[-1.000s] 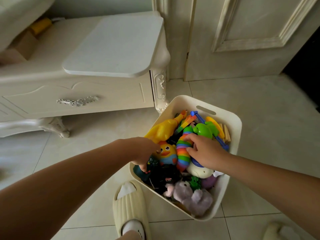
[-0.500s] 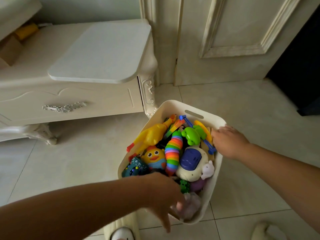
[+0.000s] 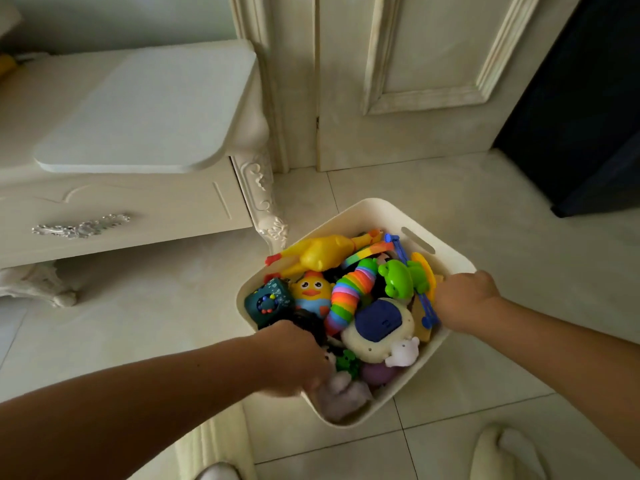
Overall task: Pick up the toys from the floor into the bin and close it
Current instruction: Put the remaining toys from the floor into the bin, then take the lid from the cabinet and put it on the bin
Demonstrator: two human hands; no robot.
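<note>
Bin [image 3: 367, 206] held by its rim; left hand [image 3: 294, 358] grips near-left edge, right hand [image 3: 464, 301] right edge.

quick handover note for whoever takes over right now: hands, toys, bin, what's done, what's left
Left hand grips the near-left rim of the bin; right hand grips its right rim.
The bin is open, heaped with toys, beside the cabinet.
Done: no toys show on the floor in view.
Left: close the bin. The white panel on the cabinet may be its lid.
</note>
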